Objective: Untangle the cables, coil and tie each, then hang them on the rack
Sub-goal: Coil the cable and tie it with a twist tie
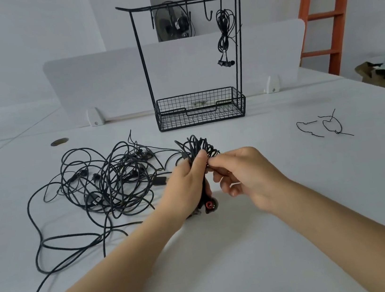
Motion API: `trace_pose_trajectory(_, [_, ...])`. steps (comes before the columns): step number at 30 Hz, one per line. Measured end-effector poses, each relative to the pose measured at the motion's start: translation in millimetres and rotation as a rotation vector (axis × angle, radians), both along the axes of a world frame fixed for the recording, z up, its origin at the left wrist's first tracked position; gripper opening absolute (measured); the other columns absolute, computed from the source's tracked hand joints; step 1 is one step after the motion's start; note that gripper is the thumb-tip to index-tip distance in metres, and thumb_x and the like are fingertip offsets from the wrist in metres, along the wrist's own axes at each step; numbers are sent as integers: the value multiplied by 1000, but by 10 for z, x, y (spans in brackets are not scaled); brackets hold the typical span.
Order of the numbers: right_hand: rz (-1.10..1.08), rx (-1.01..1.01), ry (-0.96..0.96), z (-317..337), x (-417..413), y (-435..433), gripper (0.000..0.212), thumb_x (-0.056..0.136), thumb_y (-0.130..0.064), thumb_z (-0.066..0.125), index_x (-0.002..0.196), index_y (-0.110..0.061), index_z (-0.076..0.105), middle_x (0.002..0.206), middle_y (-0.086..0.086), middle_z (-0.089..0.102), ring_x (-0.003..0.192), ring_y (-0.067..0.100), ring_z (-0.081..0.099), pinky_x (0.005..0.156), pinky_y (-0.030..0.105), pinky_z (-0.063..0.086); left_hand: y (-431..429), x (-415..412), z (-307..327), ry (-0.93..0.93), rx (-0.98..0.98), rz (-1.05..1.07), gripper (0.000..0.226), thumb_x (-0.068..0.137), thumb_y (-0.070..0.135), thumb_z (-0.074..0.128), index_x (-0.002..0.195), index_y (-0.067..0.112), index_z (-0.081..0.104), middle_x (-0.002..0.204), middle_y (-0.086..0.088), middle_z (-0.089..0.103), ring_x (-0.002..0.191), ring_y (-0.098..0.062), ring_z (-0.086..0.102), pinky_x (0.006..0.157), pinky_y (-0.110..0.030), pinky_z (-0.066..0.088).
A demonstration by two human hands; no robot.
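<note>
My left hand [187, 183] grips a coiled black earphone cable [195, 146] upright above the white table [294, 205]; its red-tipped earbuds [210, 205] hang below my fist. My right hand [242, 176] pinches a thin black tie at the coil's right side. A tangle of black cables [107, 182] lies on the table to the left, with one strand running up to the held coil. A black wire rack [192, 61] stands at the back; one coiled earphone cable [225, 34] hangs from a right-hand hook.
Two loose black twist ties [324, 126] lie on the table to the right. The rack has a wire basket [199, 107] at its base and an unused hook [207, 11]. A white divider panel [103, 84] stands behind, an orange ladder [331, 12] at the far right.
</note>
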State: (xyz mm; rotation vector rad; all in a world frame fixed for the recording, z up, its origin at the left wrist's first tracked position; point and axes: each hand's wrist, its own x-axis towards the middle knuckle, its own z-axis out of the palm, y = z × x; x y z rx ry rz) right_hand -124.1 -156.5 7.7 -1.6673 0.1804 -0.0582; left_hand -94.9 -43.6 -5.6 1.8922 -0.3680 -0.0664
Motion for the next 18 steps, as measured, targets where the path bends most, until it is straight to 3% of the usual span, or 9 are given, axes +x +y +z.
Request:
trace_pose_trajectory(5, [43,-26,-4,-7,12,-33,29,88,-13,57,59,-10,54,52,-2,52,38,9,40,39,17,28,26,67,-40,103,32,-28,42,96,43,37,71,12,50,45,3,52,38,-9,41,39,-16,34])
trace_pose_trajectory(9, [93,5,-8,20,24,-101,33,89,-8,57,56,-11,51,49,-2,51,37,6,40,38,15,27,63,74,-7,410,-266,-162,34,94,37,47,74,11,57,55,-1,55,47,-14,50,47,-22,40])
trace_pose_trajectory(11, [111,-23,-39,36,20,-128,32,89,-7,55,58,-10,50,49,-2,50,37,5,39,37,14,27,87,82,9,456,-397,-208,25,92,25,51,76,9,59,60,-1,57,50,-12,55,47,-22,46])
trace_pose_trajectory(15, [117,-52,-68,51,26,-137,31,92,-11,53,61,-10,49,51,-2,45,37,6,38,37,15,27,91,103,18,382,-501,-281,2,82,8,59,80,8,61,59,2,60,52,-8,58,48,-20,48])
trace_pose_trajectory(18, [161,34,16,59,40,-178,30,93,-13,51,63,-10,50,47,-4,43,34,5,36,35,15,25,125,133,-3,226,-444,-325,13,70,7,64,83,8,60,58,4,61,52,-7,57,49,-19,47])
